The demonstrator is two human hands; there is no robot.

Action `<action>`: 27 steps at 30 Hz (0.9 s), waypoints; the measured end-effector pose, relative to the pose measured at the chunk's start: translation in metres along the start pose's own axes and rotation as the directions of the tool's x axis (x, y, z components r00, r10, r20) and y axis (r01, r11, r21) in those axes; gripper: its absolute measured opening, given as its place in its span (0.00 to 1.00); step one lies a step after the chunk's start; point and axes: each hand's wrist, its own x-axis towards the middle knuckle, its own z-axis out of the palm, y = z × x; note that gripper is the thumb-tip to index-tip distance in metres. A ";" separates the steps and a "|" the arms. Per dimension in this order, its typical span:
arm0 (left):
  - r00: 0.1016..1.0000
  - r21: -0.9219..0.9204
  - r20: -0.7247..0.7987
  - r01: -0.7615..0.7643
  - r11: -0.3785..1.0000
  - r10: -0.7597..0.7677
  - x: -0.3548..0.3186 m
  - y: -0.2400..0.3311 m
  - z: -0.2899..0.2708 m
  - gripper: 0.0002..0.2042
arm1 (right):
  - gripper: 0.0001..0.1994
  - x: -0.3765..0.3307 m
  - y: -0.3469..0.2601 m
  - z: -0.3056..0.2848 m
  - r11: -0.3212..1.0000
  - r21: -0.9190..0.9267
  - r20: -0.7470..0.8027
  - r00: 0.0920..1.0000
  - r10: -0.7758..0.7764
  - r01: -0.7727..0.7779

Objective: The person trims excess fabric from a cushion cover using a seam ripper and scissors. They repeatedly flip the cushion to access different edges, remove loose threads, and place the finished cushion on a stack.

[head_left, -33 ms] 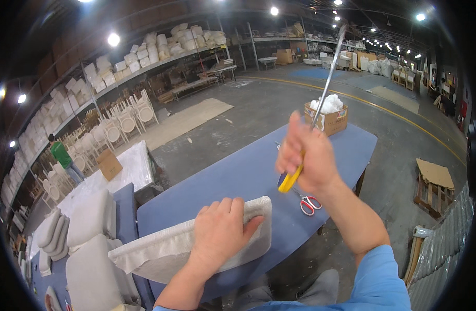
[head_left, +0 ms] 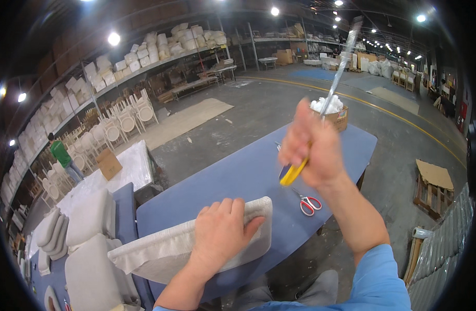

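My left hand (head_left: 220, 228) grips the upper edge of a light grey fabric-covered cushion (head_left: 155, 254), which stands tilted on the blue-topped table (head_left: 196, 189). Its thumb lies over the edge on the right. Raised above the table, my right hand (head_left: 315, 150) is closed around a long tool with a thin shiny metal rod (head_left: 337, 78) and a yellow and dark blue handle end; motion blurs the hand and the rod, so the tip's shape is unclear. Below this hand, scissors (head_left: 309, 206) with red and white handles lie on the table.
Grey cushions (head_left: 95, 269) are stacked to the left. A cardboard box (head_left: 337, 119) of white stuffing stands by the table's far end. A pallet (head_left: 430, 199) is on the floor at right. A person in green (head_left: 62, 155) stands near chair frames (head_left: 126, 122) at far left.
My right hand has moved slightly right and up, and the rod's tip has swung to the right. My left hand and the cushion have stayed in place.
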 end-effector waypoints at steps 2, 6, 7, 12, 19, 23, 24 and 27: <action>1.000 -0.008 -0.022 -0.001 1.000 0.001 -0.001 0.002 -0.001 0.22 | 0.27 0.012 -0.024 0.009 0.988 0.087 0.072 0.989 -0.133 0.126; 0.998 -0.018 -0.058 -0.007 1.000 0.006 -0.003 0.001 0.000 0.21 | 0.24 0.018 0.022 0.005 0.977 -0.091 -0.080 0.976 -0.200 0.193; 0.997 -0.034 -0.071 -0.016 0.999 0.014 -0.004 0.000 0.001 0.21 | 0.24 0.008 0.054 -0.006 0.997 -0.064 -0.069 0.997 0.035 -0.040; 0.997 -0.035 -0.071 -0.011 0.999 0.008 -0.008 0.007 -0.001 0.21 | 0.24 0.020 0.030 -0.012 0.970 0.021 -0.086 0.966 0.242 -0.241; 0.999 -0.038 -0.033 0.006 0.999 -0.007 -0.010 0.005 0.000 0.22 | 0.23 0.007 0.071 -0.004 0.861 0.007 -0.016 0.861 0.508 -0.508; 0.998 -0.006 -0.063 0.003 1.000 -0.003 -0.013 0.012 -0.002 0.22 | 0.23 0.028 0.025 -0.012 0.938 0.045 -0.013 0.939 0.345 -0.344; 0.998 -0.017 -0.059 0.001 1.000 -0.002 -0.010 0.013 -0.001 0.22 | 0.23 0.038 0.005 -0.016 0.965 0.118 -0.011 0.971 0.237 -0.235; 0.999 -0.017 -0.045 0.013 1.000 -0.013 -0.005 0.010 0.003 0.22 | 0.23 0.041 0.013 -0.027 0.961 0.170 0.027 0.976 0.215 -0.217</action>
